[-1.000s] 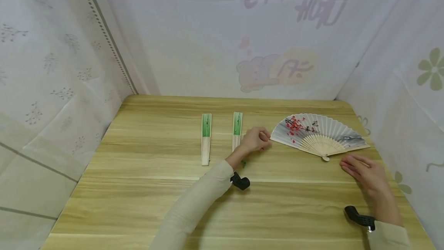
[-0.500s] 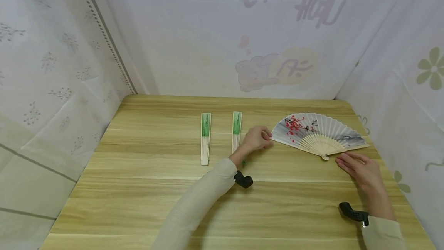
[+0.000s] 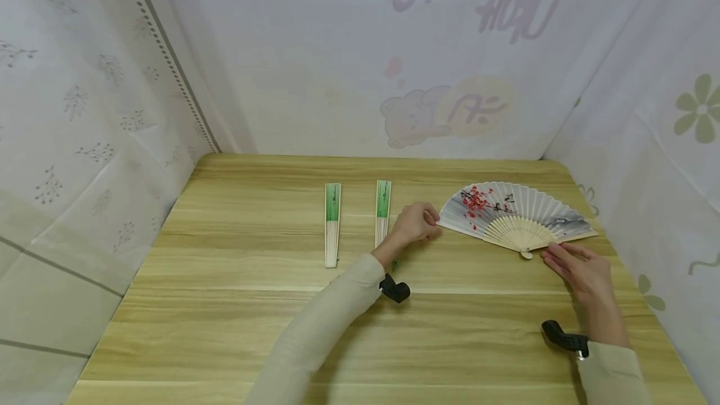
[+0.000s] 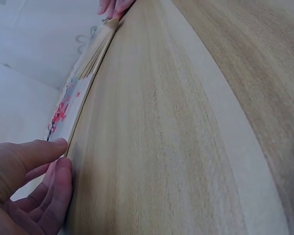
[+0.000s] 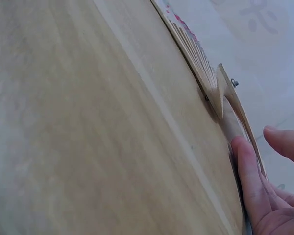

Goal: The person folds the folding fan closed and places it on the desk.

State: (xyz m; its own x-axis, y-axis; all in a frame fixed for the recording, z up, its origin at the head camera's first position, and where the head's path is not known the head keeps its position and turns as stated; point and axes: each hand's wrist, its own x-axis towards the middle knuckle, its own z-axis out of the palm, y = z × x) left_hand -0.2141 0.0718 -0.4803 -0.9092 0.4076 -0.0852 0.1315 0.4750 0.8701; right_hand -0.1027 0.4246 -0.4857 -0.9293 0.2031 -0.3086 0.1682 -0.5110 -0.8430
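An unfolded folding fan (image 3: 525,211) lies at the right of the table, grey-white with red blossoms and pale wooden ribs. At its left corner, my left hand (image 3: 415,224) pinches the edge between thumb and fingers, as the left wrist view shows with the thumb (image 4: 49,149) over the rim. My right hand (image 3: 582,270) is at the lower right rib, close to the pivot. In the right wrist view its fingers (image 5: 250,176) lie along the rib's underside, while the thumb (image 5: 286,144) stands apart from the fan.
Two folded fans with green ends lie left of my left hand: one folded fan (image 3: 332,224) fully visible, the other folded fan (image 3: 384,205) partly behind my wrist, a green tassel (image 3: 395,265) beside it. Printed cloth (image 3: 315,67) hangs behind the wooden table (image 3: 225,330) and at both sides.
My right hand has moved left and slightly away from me, up to the fan's lower right rib. The left hand stays at the fan's left corner.
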